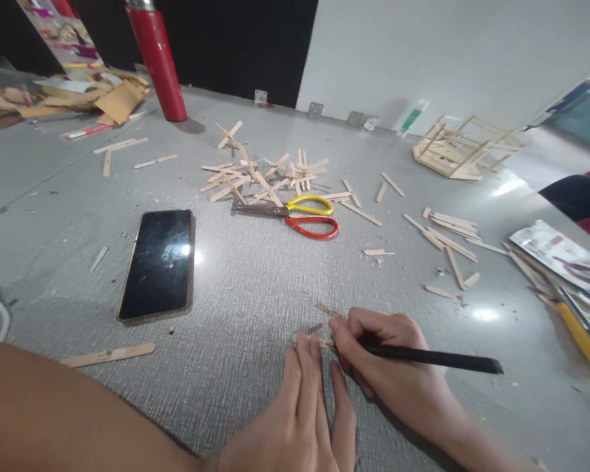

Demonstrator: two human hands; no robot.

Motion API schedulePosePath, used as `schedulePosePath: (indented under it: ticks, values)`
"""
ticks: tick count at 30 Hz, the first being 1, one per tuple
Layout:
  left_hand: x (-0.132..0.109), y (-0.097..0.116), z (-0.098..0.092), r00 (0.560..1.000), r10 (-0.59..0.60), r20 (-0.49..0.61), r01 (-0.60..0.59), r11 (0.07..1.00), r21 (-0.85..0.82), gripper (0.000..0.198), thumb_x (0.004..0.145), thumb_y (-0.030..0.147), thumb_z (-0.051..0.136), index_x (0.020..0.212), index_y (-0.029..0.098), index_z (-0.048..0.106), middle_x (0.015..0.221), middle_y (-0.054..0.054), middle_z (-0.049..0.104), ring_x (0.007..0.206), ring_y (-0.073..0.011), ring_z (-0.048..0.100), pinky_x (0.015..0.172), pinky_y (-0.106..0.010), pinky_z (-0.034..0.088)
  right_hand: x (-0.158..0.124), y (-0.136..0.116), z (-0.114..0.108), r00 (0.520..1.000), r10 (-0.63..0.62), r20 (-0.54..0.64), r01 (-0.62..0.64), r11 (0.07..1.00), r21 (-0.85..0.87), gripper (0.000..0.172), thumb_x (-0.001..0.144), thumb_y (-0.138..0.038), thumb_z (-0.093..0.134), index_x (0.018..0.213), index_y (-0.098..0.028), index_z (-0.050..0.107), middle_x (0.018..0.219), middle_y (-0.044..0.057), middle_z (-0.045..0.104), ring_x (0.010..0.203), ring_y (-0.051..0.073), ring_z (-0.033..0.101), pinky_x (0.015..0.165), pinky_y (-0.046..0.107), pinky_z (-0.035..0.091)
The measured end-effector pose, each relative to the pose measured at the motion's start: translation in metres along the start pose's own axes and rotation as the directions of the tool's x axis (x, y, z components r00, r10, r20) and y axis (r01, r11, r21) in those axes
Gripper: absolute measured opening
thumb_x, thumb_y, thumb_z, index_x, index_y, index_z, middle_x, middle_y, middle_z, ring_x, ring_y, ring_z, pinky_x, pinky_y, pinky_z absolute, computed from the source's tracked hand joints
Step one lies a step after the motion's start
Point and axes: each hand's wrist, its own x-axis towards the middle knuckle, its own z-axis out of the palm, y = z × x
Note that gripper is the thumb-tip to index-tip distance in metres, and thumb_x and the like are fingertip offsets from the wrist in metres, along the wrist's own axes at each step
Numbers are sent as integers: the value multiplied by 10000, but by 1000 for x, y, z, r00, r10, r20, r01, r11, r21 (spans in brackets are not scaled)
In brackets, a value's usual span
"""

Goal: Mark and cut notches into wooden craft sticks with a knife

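Note:
My left hand (307, 406) rests at the front of the table, its fingers held together and pressing a short wooden craft stick (326, 343) down. In my right hand (383, 347) is a slim black pen-shaped tool (437, 358), gripped in a pinch. The tool's tip meets the stick beside my left fingertips, though my fingers partly hide it. A small dark flat strip (314, 329) lies just beyond the stick. Past my right fingertips, another thin piece (330, 311) lies on the table.
Scissors (285, 211) with yellow and red handles lie by a pile of craft sticks (263, 174). A phone (158, 262) is at left, a red flask (160, 65) behind. A stick frame (465, 151) stands back right. A yellow cutter (580, 337) lies far right.

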Motion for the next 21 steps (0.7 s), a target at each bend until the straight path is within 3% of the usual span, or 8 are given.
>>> schedulePosePath:
  ticks: [7,14,21]
  values:
    - [1,0,0,1000,-6,-8,6,1000,5,497,1009,427,585,1188,-14,728,1142,-224,789,1059,-389,751,975,-537,411,-2,1,-1,1000,13,25,-13,1000,22,489,1031,-361,572,575,-229,455,379,-74,438,339,65,385,366,215,295]
    - [2,0,0,1000,-5,-6,5,1000,1,488,1022,426,575,1176,-9,735,1134,-216,791,1050,-389,756,966,-535,412,1,-2,0,999,-38,-10,38,999,-22,498,1006,-334,592,560,-220,403,464,-72,392,441,70,328,408,223,270]
    - [1,0,0,1000,-4,-4,4,1000,10,485,1020,437,584,1167,0,736,1142,-214,789,1067,-385,751,993,-554,406,-1,0,1,994,104,25,-106,987,120,501,1032,-421,582,586,-226,463,408,-75,440,322,60,386,356,199,299]
